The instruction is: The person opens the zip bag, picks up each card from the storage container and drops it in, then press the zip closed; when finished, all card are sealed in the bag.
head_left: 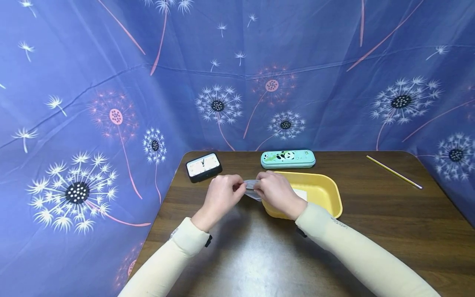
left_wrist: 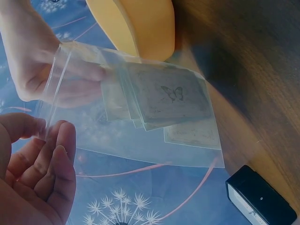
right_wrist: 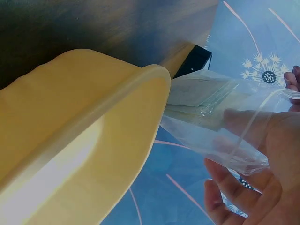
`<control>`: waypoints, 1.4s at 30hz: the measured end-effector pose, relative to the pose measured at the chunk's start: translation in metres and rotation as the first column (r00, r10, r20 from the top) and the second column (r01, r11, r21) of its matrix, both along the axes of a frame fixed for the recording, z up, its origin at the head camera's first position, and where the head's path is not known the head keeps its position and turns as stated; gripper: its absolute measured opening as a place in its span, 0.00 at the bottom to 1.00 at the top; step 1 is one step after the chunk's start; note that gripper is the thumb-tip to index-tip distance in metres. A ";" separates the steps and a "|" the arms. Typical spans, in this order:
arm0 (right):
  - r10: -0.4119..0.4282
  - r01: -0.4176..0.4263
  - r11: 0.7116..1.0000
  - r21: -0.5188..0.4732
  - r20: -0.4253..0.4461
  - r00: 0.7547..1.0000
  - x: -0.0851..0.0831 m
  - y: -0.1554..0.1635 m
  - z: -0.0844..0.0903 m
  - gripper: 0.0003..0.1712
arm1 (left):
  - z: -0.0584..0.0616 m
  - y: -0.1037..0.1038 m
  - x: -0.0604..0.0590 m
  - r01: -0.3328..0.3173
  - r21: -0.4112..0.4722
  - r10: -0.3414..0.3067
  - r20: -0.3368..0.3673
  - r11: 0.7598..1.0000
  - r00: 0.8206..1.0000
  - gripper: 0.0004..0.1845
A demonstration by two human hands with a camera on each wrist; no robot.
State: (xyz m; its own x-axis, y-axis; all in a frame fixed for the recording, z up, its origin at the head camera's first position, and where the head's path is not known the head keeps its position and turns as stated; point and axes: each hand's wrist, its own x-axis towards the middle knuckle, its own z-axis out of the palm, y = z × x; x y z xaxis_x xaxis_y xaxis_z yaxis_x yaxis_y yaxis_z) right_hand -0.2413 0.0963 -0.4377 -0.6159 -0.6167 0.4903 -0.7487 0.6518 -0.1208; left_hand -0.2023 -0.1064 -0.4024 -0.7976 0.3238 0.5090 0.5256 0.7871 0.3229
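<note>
A clear zip bag (left_wrist: 126,152) hangs between my two hands in front of me, with several thin paper cards (left_wrist: 173,101) inside. The front card bears a butterfly print. My left hand (head_left: 222,192) pinches one end of the bag's zip edge between thumb and fingers. At the opposite end of that edge, the thumb and fingers of my right hand (head_left: 280,194) grip the plastic. In the head view both hands largely cover the bag. The right hand and forearm overlap a yellow plastic tray (head_left: 332,192).
Inside the tray lies a piece of white paper (head_left: 301,194). A black-framed clock (head_left: 203,167) stands at the back left. Behind the tray sits a turquoise panda pencil case (head_left: 288,159), and a yellow pencil (head_left: 394,172) lies far right. A blue dandelion-patterned cloth (head_left: 319,82) hangs around the table.
</note>
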 end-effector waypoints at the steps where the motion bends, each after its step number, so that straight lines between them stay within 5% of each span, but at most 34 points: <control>1: -0.002 0.002 1.000 0.004 -0.005 1.000 0.000 0.000 0.000 0.06 | 0.000 0.000 0.000 0.000 0.000 0.000 0.000 1.000 1.000 0.07; 16: 0.001 0.000 1.000 0.015 -0.046 0.999 0.001 0.000 0.000 0.07 | -0.002 -0.002 -0.001 -0.008 0.006 0.008 0.010 1.000 1.000 0.06; 22: 0.018 -0.019 0.999 -0.027 -0.007 1.000 0.008 0.004 0.013 0.06 | -0.003 -0.003 -0.001 -0.007 0.003 0.007 0.000 1.000 1.000 0.06; 33: 0.029 -0.034 0.996 -0.081 -0.064 0.998 0.022 0.024 0.037 0.04 | -0.003 -0.004 -0.002 -0.016 -0.009 0.016 0.000 1.000 1.000 0.06; 42: -0.046 0.046 0.997 -0.058 -0.006 0.999 0.012 0.049 0.031 0.05 | -0.001 -0.002 0.000 -0.026 -0.005 0.026 -0.003 1.000 1.000 0.06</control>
